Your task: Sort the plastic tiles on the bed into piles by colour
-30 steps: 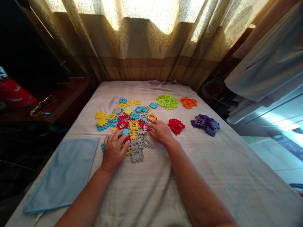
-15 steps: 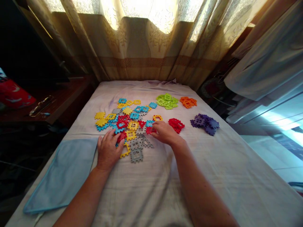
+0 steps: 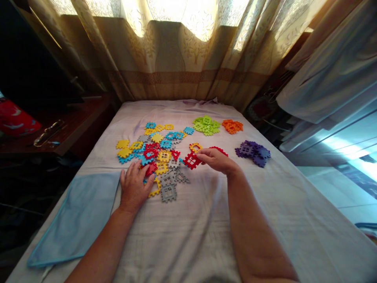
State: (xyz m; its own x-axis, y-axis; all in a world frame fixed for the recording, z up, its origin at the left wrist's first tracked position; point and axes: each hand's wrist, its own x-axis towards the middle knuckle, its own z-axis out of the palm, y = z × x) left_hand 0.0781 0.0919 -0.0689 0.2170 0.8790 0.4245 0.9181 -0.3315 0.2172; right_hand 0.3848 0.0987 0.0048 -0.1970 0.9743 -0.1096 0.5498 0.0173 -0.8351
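Between the thumb and fingers of my right hand [image 3: 216,159] is a red square interlocking tile [image 3: 192,161] with a window cut-out, tilted up off the sheet. A yellow frame tile [image 3: 194,147] lies just behind it. My left hand [image 3: 135,184] rests with fingers spread at the near left of the mixed pile. Its fingertips are by another red tile [image 3: 152,168] and a yellow frame tile [image 3: 155,188]. Grey tiles [image 3: 168,193], yellow window tiles [image 3: 163,156] and blue tiles [image 3: 165,144] lie overlapping in this pile. Beyond my right hand, a red pile [image 3: 220,150] is partly hidden.
Separate piles of green tiles [image 3: 206,125], orange tiles [image 3: 232,126] and purple tiles [image 3: 253,152] lie at the back and right. A light blue cloth bag [image 3: 76,216] is flat at the left. White sheet [image 3: 194,236] covers the surface; curtains hang behind.
My right hand has lifted the red window tile from the pile's right edge and moved slightly right with it. The left hand has stayed in place.
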